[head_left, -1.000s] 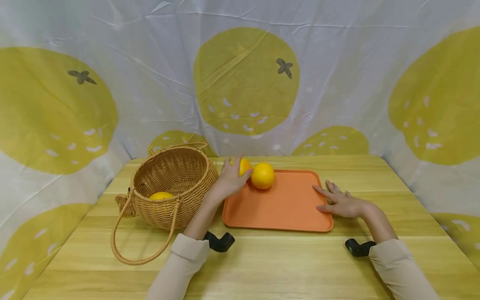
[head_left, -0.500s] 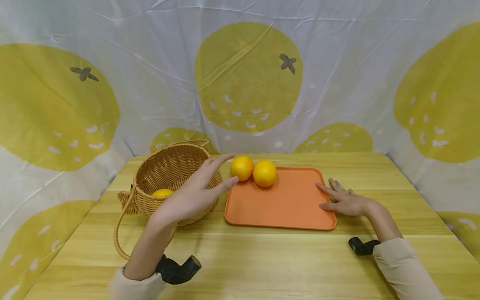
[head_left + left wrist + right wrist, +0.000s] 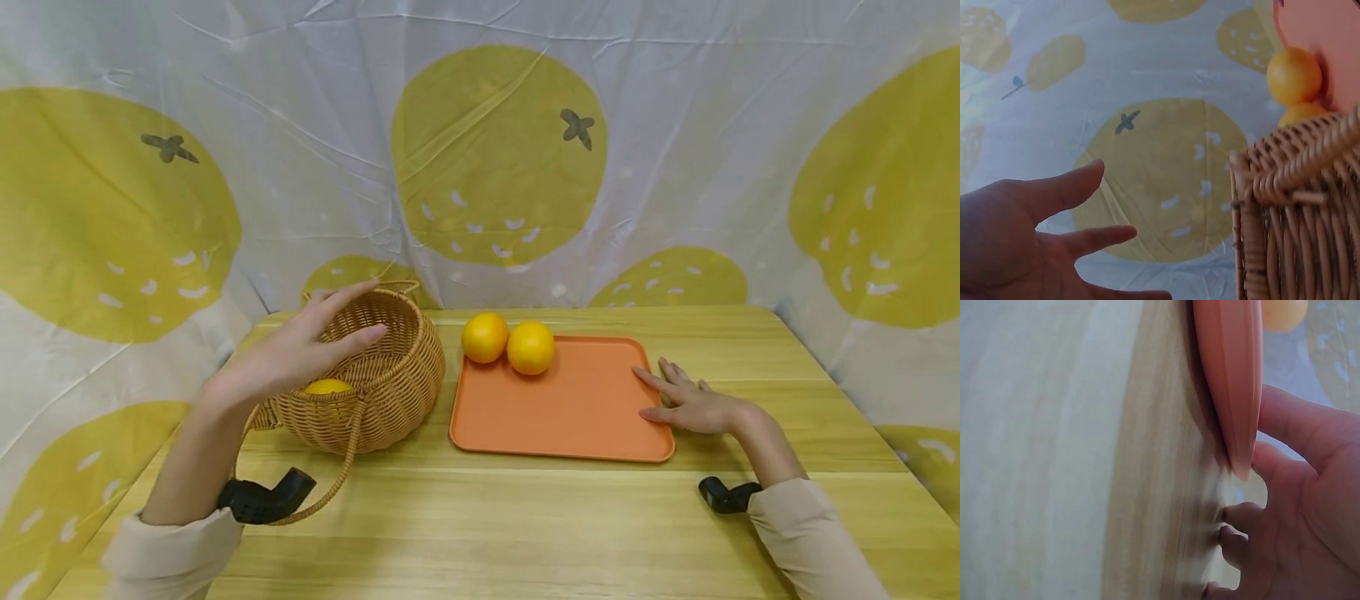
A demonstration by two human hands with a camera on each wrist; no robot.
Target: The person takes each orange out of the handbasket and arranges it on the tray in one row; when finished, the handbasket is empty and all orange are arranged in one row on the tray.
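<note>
- Looks like a small staged booth for recording; what building holds it cannot be told.
- Creased cloth [image 3: 675,125] printed with big yellow fruit hangs behind and at both sides.
- A wood-grain counter [image 3: 525,533] fills the space between.

My head view is bright, my wrist views dimmer; soft shadows darken the desk [image 3: 1079,456] by my right fingers [image 3: 1246,517].

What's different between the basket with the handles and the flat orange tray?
The wicker basket is deep and rounded, but the orange tray is shallow and rectangular. The basket is woven and bumpy, while the tray is smooth. The basket has a looped handle hanging at the front; the tray shows none. Both sit on the wooden table.
</note>
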